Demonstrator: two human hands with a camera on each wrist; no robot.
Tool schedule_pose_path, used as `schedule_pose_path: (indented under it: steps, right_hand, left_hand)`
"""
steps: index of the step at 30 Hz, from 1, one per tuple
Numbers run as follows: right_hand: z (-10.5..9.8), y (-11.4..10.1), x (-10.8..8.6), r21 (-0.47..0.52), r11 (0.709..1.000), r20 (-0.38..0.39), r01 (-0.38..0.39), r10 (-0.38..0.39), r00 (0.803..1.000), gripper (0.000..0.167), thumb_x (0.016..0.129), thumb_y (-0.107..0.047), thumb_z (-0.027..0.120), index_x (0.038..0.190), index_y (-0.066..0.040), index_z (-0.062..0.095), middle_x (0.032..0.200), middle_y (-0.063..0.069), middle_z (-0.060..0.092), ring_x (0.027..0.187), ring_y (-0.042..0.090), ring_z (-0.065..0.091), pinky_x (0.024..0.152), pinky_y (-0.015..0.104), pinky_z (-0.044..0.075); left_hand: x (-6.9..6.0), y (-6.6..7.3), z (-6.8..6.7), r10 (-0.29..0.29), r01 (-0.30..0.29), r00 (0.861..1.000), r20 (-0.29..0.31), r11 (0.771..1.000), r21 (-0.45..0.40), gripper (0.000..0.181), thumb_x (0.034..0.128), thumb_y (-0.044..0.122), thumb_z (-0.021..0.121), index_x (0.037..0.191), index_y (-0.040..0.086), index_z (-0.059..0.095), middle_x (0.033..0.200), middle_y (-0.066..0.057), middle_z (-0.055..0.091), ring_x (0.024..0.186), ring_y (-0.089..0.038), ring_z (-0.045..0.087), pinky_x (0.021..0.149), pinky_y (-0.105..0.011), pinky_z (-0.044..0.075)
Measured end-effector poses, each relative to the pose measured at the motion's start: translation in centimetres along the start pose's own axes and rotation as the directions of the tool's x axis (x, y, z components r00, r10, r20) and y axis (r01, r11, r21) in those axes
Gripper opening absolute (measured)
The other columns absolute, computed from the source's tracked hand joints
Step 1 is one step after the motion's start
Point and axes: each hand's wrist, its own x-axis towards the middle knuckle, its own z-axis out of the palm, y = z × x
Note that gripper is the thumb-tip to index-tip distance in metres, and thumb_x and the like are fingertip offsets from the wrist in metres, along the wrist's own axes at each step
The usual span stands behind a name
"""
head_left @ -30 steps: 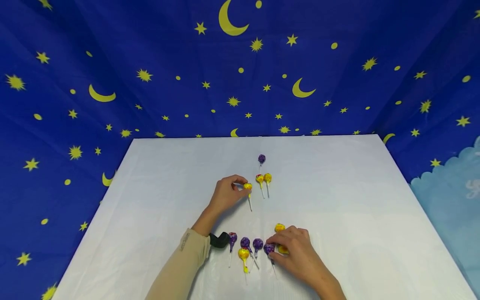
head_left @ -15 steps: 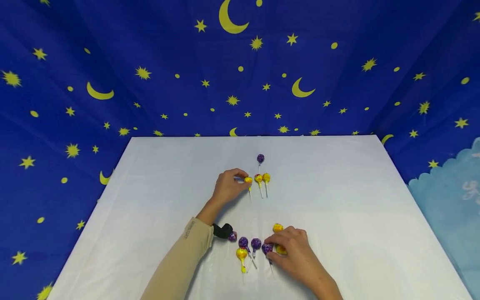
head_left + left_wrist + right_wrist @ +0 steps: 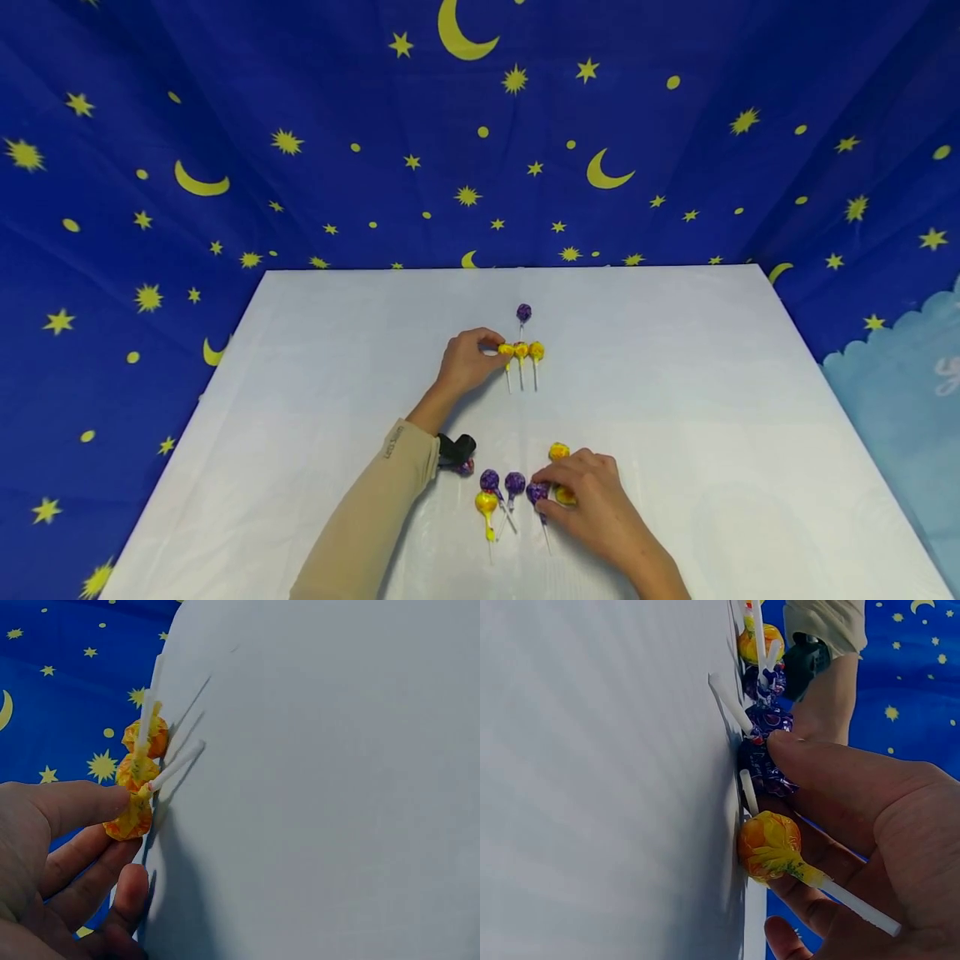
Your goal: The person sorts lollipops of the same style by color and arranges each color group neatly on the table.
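Observation:
My left hand (image 3: pixel 468 362) pinches a yellow-wrapped lollipop (image 3: pixel 131 821) between thumb and fingers, at the left end of a row. Beside it lie two more yellow lollipops (image 3: pixel 521 352), sticks pointing toward me. A purple lollipop (image 3: pixel 523 312) lies just behind this row. Nearer the front, my right hand (image 3: pixel 592 504) holds a purple lollipop (image 3: pixel 759 761) by its wrapped head. Yellow lollipops sit close to that hand: one (image 3: pixel 558 451) behind the fingers, another (image 3: pixel 565 496) partly hidden by them.
Left of my right hand, two purple lollipops (image 3: pixel 514 483) and a yellow one (image 3: pixel 486 504) lie with sticks crossing. Another lollipop (image 3: pixel 468 467) is mostly covered by the black wrist device (image 3: pixel 457 450). The white table (image 3: pixel 712 400) meets a blue star-patterned cloth (image 3: pixel 360 100) behind.
My left hand has moved the yellow lollipop away from me and to the right, bringing it level with the other two. My right hand has stayed nearly still on the purple lollipop.

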Motion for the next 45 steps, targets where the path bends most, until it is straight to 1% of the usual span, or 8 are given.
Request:
schedule_pose_path:
  steps: [7,14,18,22,30,36,41,45]
  right_hand:
    - [-0.2,-0.1,0.4,0.014,1.0,-0.009,-0.008,0.008,1.0,0.026,0.072,-0.032,0.084,0.096,-0.029,0.074,0.096,-0.021,0.064,0.093,0.005,0.051,0.087,0.04,0.03]
    - [0.0,-0.2,0.1,0.034,0.999,-0.004,-0.012,0.012,1.0,0.026,0.072,-0.029,0.085,0.095,-0.029,0.074,0.094,-0.025,0.063,0.092,0.004,0.052,0.086,0.04,0.031]
    - [-0.1,-0.2,0.1,0.043,0.999,0.001,-0.017,0.017,1.0,0.028,0.072,-0.028,0.084,0.097,-0.029,0.074,0.095,-0.026,0.062,0.092,0.003,0.051,0.085,0.04,0.032]
    - [-0.1,-0.2,0.1,0.042,0.999,0.001,-0.013,0.013,1.0,0.029,0.073,-0.027,0.084,0.1,-0.03,0.073,0.097,-0.027,0.062,0.093,0.003,0.051,0.086,0.041,0.033]
    - [0.0,-0.3,0.0,0.047,0.999,0.005,-0.003,0.003,1.0,0.027,0.074,-0.029,0.083,0.099,-0.03,0.074,0.097,-0.024,0.063,0.094,0.004,0.052,0.087,0.041,0.033]
    - [0.0,-0.3,-0.1,0.057,0.998,0.005,-0.005,0.005,1.0,0.027,0.074,-0.029,0.084,0.099,-0.03,0.074,0.097,-0.024,0.063,0.093,0.004,0.052,0.087,0.041,0.033]
    - [0.0,-0.3,-0.1,0.053,0.999,0.004,-0.011,0.011,1.0,0.027,0.074,-0.028,0.084,0.099,-0.03,0.074,0.097,-0.024,0.063,0.093,0.003,0.051,0.087,0.041,0.033]
    - [0.0,-0.3,-0.1,0.046,0.999,0.005,-0.015,0.015,1.0,0.027,0.074,-0.028,0.083,0.099,-0.03,0.073,0.097,-0.025,0.062,0.093,0.003,0.051,0.088,0.041,0.033]
  left_hand:
    - [0.3,0.1,-0.4,0.023,-0.023,1.0,0.013,1.0,-0.001,0.022,0.0828,0.024,0.077,0.102,0.015,0.071,0.098,0.002,0.068,0.084,-0.017,0.059,0.076,-0.036,0.045]
    - [-0.1,-0.4,-0.2,0.038,-0.039,0.997,0.06,0.999,0.018,0.028,0.082,0.023,0.078,0.109,0.019,0.07,0.108,0.003,0.066,0.082,-0.015,0.055,0.074,-0.032,0.045]
    - [-0.4,-0.6,-0.3,0.061,-0.061,0.997,0.054,0.998,0.005,0.033,0.0814,0.023,0.078,0.112,0.019,0.068,0.109,0.003,0.064,0.078,-0.015,0.054,0.071,-0.032,0.045]
    - [-0.6,-0.4,-0.9,0.074,-0.074,0.996,0.048,0.997,-0.005,0.034,0.0815,0.023,0.077,0.114,0.018,0.068,0.11,0.0,0.064,0.075,-0.015,0.054,0.068,-0.032,0.045]
    - [-1.5,-0.7,-1.4,0.062,-0.057,0.995,0.082,0.997,-0.054,0.037,0.0837,0.031,0.076,0.117,0.017,0.067,0.112,-0.002,0.064,0.072,-0.015,0.055,0.063,-0.032,0.046]
    - [-1.9,-0.9,-1.6,0.058,-0.051,0.995,0.082,0.995,-0.085,0.045,0.0818,0.037,0.076,0.119,0.016,0.065,0.111,-0.004,0.064,0.07,-0.015,0.056,0.061,-0.032,0.046]
    - [-2.3,-0.6,-2.6,0.014,-0.009,0.997,0.079,0.998,-0.07,0.052,0.0803,0.035,0.078,0.122,0.011,0.061,0.107,-0.004,0.063,0.076,-0.016,0.056,0.064,-0.033,0.045]
    - [-3.2,-1.1,-3.6,-0.005,0.008,0.998,0.055,0.998,-0.066,0.047,0.08,0.035,0.078,0.115,0.008,0.063,0.101,-0.004,0.064,0.077,-0.017,0.056,0.063,-0.034,0.046]
